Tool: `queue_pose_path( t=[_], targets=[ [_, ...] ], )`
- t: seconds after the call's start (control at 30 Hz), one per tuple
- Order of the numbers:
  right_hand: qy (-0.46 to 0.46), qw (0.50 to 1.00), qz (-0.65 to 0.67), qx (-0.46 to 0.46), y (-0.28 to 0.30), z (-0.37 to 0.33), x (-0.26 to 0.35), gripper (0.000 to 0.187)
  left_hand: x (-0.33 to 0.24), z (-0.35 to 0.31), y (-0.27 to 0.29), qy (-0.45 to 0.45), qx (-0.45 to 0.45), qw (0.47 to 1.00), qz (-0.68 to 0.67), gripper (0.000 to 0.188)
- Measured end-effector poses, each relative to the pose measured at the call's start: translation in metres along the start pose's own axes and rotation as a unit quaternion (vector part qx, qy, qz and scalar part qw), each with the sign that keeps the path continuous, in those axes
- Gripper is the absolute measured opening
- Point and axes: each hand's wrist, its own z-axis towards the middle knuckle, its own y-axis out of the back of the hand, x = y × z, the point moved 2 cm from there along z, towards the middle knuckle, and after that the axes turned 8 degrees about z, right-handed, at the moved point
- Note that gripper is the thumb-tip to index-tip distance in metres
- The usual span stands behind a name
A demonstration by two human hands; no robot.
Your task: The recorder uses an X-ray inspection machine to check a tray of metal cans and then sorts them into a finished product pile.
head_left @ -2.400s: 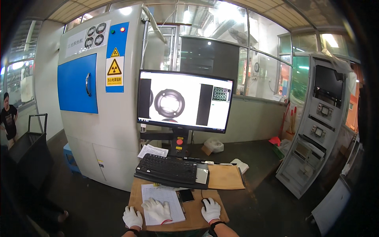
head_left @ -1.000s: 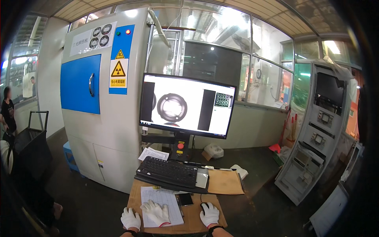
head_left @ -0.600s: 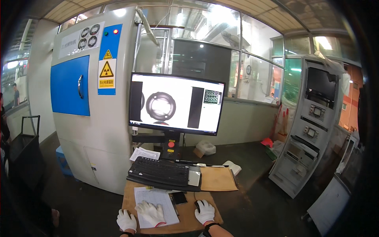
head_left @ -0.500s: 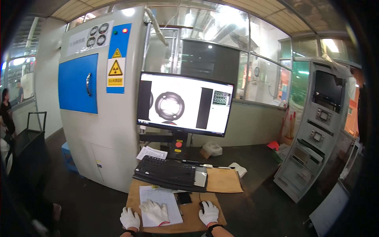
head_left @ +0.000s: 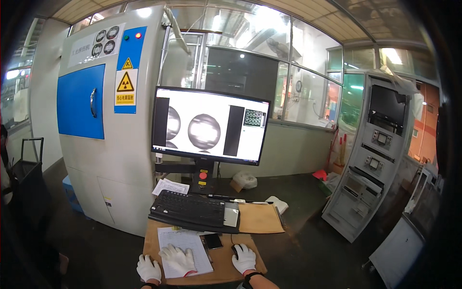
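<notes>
Viewing round parts on the monitor [head_left: 210,150] seems to be the step in hand, and the right hand [head_left: 244,259] serves it through the black mouse [head_left: 235,249]. This hand is curved over the mouse, which lies on the right part of the small table [head_left: 223,266]. The left hand [head_left: 148,269] rests apart, at the table's left edge, with loose fingers; I see nothing held by it, although its underside is hidden. Between the hands, an empty white glove [head_left: 178,260] lies on the paper sheet [head_left: 172,236]. To shift the view further would call, I judge, for a small, steady motion of the right hand only. Compared with the earlier frame, the screen differs: there, a ring shows two small holes; now a disc with a bright, streaked middle stands there. Both hands keep their places.
</notes>
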Motion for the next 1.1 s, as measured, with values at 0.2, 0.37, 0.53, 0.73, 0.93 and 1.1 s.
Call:
queue_pose_path(
  t=[0.2,0.37,0.53,0.73,0.93,1.1],
  targets=[
    [0.002,1.000,0.000,-0.005,0.005,0.000,0.002,0.048,0.000,0.001,-0.003,0.007,0.000,1.000,0.007,0.043],
    [-0.006,1.000,0.001,-0.006,0.003,-0.001,-0.002,0.048,-0.013,-0.005,0.033,-0.049,-0.055,0.997,0.001,0.037],
    [-0.006,1.000,0.003,-0.002,0.002,-0.001,-0.001,0.047,-0.010,-0.006,0.028,-0.036,-0.048,0.998,0.013,0.038],
    [-0.008,1.000,-0.001,0.009,0.002,-0.001,0.000,0.047,-0.007,-0.004,0.023,-0.036,-0.055,0.998,0.016,0.038],
    [0.000,1.000,0.004,0.000,-0.002,-0.001,-0.004,0.046,-0.008,-0.004,0.022,-0.036,-0.049,0.998,0.022,0.039],
    [0.005,1.000,0.006,-0.004,-0.004,-0.001,-0.005,0.047,-0.007,-0.004,0.021,-0.037,-0.047,0.998,0.027,0.040]
  ],
)
